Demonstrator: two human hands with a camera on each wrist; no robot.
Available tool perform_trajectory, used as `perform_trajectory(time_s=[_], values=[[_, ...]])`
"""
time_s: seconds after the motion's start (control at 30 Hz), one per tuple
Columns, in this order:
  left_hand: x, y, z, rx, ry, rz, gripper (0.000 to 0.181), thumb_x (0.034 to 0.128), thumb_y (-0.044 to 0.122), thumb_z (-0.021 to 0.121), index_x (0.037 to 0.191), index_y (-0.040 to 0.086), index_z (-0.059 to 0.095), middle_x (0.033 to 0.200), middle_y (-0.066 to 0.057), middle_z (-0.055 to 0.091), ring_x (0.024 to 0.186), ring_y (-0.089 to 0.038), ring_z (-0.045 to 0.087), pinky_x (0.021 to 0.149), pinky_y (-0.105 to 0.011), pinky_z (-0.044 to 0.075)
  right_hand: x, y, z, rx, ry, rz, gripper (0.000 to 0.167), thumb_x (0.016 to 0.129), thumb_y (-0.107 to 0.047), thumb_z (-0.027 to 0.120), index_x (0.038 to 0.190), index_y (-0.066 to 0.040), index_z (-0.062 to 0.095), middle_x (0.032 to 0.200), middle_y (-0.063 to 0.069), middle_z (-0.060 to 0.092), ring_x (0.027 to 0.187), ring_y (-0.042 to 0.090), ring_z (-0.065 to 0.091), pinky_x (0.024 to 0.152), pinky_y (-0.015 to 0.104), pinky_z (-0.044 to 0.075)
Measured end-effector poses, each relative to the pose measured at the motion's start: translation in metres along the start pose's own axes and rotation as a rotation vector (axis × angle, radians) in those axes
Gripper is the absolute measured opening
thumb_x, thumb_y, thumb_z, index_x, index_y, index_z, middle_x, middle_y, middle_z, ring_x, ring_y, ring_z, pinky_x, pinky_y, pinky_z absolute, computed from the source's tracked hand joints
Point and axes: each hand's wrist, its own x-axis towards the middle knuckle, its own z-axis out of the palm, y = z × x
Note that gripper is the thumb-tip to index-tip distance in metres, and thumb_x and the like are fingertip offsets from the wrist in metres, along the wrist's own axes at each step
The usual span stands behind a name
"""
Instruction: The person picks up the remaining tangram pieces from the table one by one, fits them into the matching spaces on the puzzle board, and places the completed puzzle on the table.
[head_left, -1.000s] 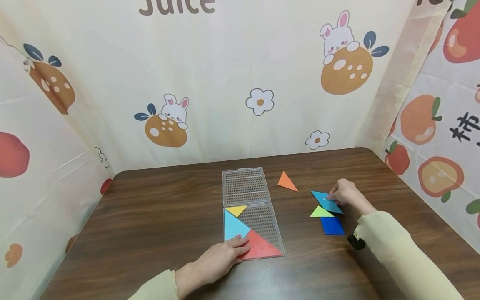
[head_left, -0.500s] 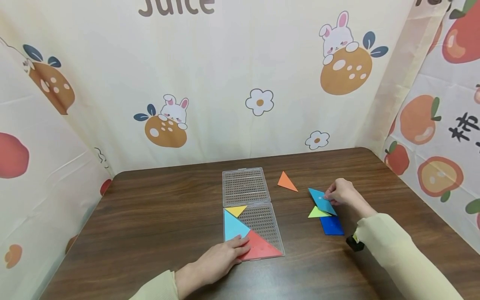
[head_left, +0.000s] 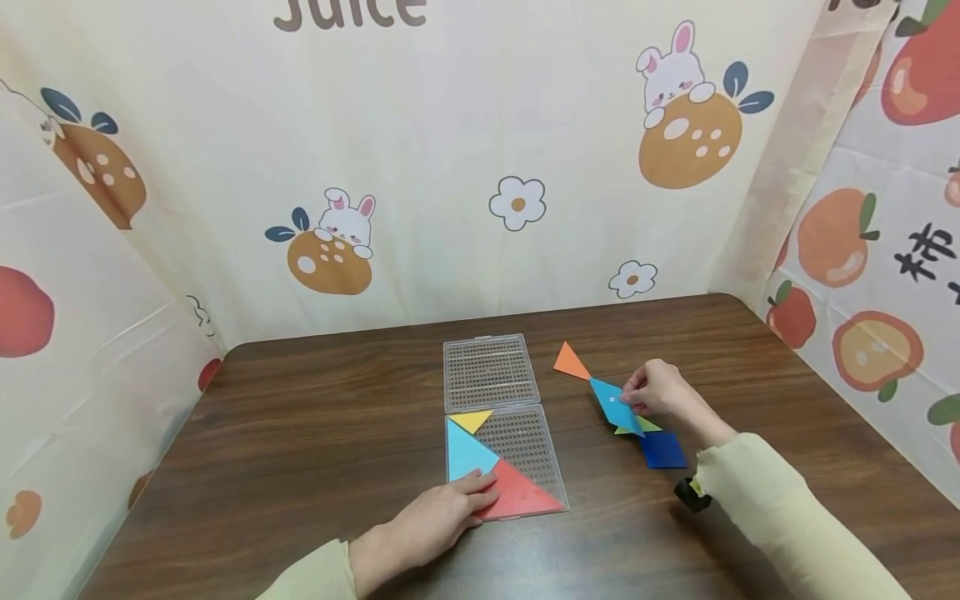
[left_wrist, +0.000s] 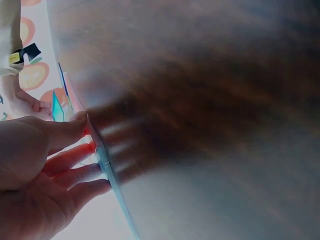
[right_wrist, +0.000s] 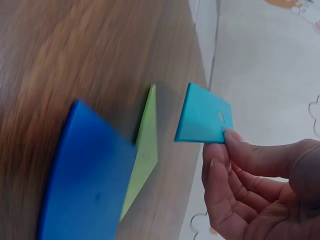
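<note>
My right hand (head_left: 663,392) pinches a teal parallelogram tangram piece (head_left: 611,400) between thumb and fingers. In the right wrist view the piece (right_wrist: 202,115) is raised off the table, with a small hole near the thumb. Below it lie a lime-green triangle (right_wrist: 145,160) and a dark blue four-sided piece (right_wrist: 90,175). My left hand (head_left: 438,517) rests its fingers on the red triangle (head_left: 521,493) at the near edge of a clear gridded case (head_left: 528,442). A light blue triangle (head_left: 468,452) and a yellow triangle (head_left: 472,421) also lie in that half of the case.
The case's other half (head_left: 489,375) lies unfolded behind, flat on the brown wooden table (head_left: 322,417). An orange triangle (head_left: 570,362) lies right of it. A printed curtain (head_left: 450,167) hangs along the table's back and sides.
My right hand has lifted the teal parallelogram off the pieces at the right and carried it leftward, turning it steeper. My left hand stays in place.
</note>
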Motion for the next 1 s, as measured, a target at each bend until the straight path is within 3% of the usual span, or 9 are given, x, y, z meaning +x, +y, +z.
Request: perform_trajectory(time_s=[0.3, 1.0], values=[[0.000, -0.001, 0.002, -0.003, 0.002, -0.005, 0.033, 0.0876, 0.012, 0.055, 0.120, 0.006, 0.056, 0.128, -0.009, 0.048, 0.117, -0.025, 0.044, 0.090, -0.031, 0.041, -0.003, -0.015, 0.011, 0.064, -0.020, -0.047, 0.007, 0.079, 0.000, 0.064, 0.075, 0.006, 0.062, 0.064, 0.009, 0.059, 0.057, 0.022, 0.059, 0.057, 0.033, 0.052], [0.001, -0.001, 0.001, -0.020, -0.017, -0.006, 0.033, 0.0881, 0.012, 0.054, 0.121, 0.005, 0.055, 0.128, -0.009, 0.048, 0.118, -0.025, 0.043, 0.090, -0.031, 0.041, -0.008, -0.034, 0.037, 0.130, -0.101, -0.120, 0.007, 0.078, 0.002, 0.064, 0.073, 0.006, 0.061, 0.062, 0.007, 0.061, 0.055, 0.017, 0.060, 0.054, 0.032, 0.052]])
